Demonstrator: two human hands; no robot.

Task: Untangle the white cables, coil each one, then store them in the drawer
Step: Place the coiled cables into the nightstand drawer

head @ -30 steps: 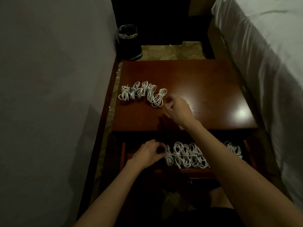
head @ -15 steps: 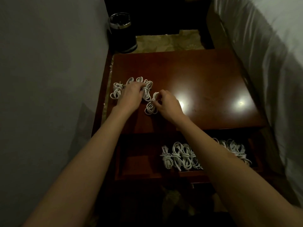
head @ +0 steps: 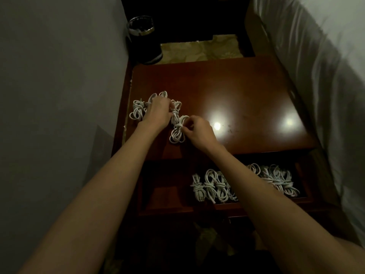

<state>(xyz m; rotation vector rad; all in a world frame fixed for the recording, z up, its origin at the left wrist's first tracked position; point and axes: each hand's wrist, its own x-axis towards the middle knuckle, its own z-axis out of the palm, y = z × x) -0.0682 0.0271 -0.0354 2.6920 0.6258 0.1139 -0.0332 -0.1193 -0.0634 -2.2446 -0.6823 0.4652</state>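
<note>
While your right hand [head: 199,129] pinches one coiled cable [head: 177,133], your left hand [head: 158,113] grips the remaining coils [head: 136,111]: storing step; next, carry both to the drawer [head: 167,192].

No text, label, brand, number or sign can be read anywhere in the head view. The scene is dim, and no surface in it shows lettering that can be made out.
</note>
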